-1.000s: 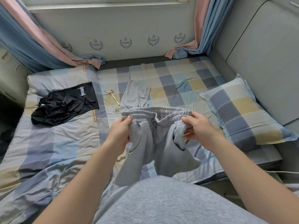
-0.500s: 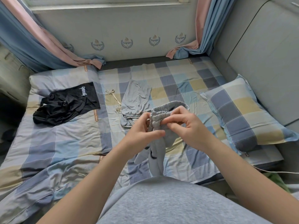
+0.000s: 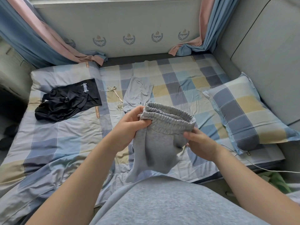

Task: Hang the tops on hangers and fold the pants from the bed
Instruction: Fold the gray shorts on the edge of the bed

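1. Checked cotton bedding in blue, yellow and grey covered the bed (image 3: 178, 82), which was set against a pale wall with pink and blue curtains (image 3: 40, 38) bunched at the corners.
2. I saw the grey fleece sweatpants (image 3: 162, 140), with a gathered elastic waistband, held up above the near part of the bed rather than lying on it. The legs hung down toward the person's body.
3. The left hand (image 3: 129, 125) had fingers and thumb curled round the left end of the waistband, pinching its layers together.
4. The right hand (image 3: 199, 142) gripped the right end, with thumb and fingers closed on the cloth. I judged that a grip at both ends let the band be pulled level, so the two halves could be matched before the pants were laid down to fold.
5. The fabric looked thick, soft and matte, and the waistband was ruched into tight ridges. I expected it to sag and drape rather than take a sharp crease.
6. A glossy black garment (image 3: 68, 101) with white script lay crumpled on the left of the bed, well apart from the hands. A thin pale grey garment (image 3: 138, 93) lay flat beyond the sweatpants, with a twisted beige cord (image 3: 116, 96) just beside it.
7. A plump checked pillow (image 3: 246, 114) rested at the right edge, near the padded grey side panel.
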The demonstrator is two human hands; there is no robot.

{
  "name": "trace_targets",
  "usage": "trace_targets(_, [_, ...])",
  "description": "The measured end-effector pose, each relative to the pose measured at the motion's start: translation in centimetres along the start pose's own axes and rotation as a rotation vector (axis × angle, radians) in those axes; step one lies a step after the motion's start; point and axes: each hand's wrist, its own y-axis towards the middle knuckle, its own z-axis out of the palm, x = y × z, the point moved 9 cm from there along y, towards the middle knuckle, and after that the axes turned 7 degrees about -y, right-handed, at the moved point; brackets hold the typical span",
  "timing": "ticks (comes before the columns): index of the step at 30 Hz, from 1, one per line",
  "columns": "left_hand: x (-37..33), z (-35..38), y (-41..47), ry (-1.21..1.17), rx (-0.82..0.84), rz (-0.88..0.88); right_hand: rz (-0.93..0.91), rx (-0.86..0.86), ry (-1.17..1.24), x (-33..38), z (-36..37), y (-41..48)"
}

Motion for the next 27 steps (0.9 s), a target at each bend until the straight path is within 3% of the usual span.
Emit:
trace_targets(9, [4.4, -4.9, 2.9, 0.325, -0.157, -0.149, 0.01, -0.338, -0.117, -0.7, -3.6, 2.1])
trace_targets(15, [3.6, -4.8, 5.6, 0.459, -0.246, -0.126, -0.017, -0.487, -0.253, 1.8, -5.9, 3.8])
trace_targets(22, [1.8, -3.6, 7.4, 0.484, -0.29, -0.023, -0.117, -0.518, -0.38, 5.7, -8.3, 4.9])
trace_targets(27, [4.2, -3.5, 7.0, 0.503, -0.3, -0.039, -0.109, -0.48, -0.463, 3.8, -9.6, 5.2])
